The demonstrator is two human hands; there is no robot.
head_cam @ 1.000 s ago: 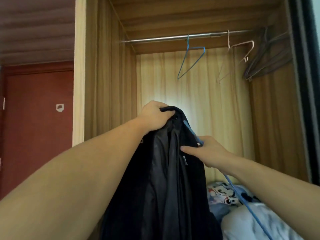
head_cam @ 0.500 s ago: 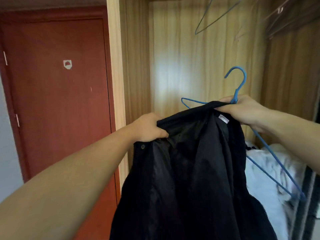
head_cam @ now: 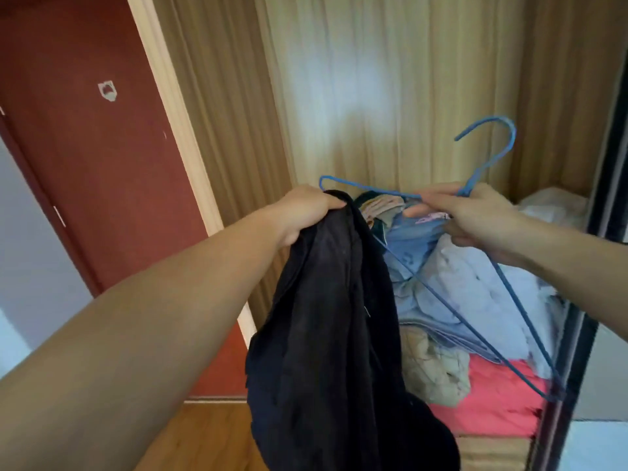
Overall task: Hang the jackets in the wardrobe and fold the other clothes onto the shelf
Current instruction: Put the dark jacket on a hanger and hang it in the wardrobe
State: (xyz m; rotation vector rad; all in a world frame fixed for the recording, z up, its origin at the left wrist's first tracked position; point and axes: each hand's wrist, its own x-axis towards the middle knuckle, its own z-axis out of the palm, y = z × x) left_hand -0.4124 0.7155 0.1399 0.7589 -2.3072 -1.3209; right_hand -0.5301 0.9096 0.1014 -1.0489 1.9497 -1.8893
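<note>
Before the wardrobe [head_cam: 390,79], left hand [head_cam: 306,209] grips the unlabelled dark jacket [head_cam: 333,334], right hand [head_cam: 475,215] pinches the blue hanger [head_cam: 492,158].

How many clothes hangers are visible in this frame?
1: a blue wire hanger, held at its neck by the right hand in front of the open wardrobe. The rail is out of frame, so others may be unseen.

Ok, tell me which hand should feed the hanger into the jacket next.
Probably the right hand: it already grips the blue hanger at its neck. The left hand clutches the dark jacket beside the hanger's free end, so it should keep holding the jacket.
</note>
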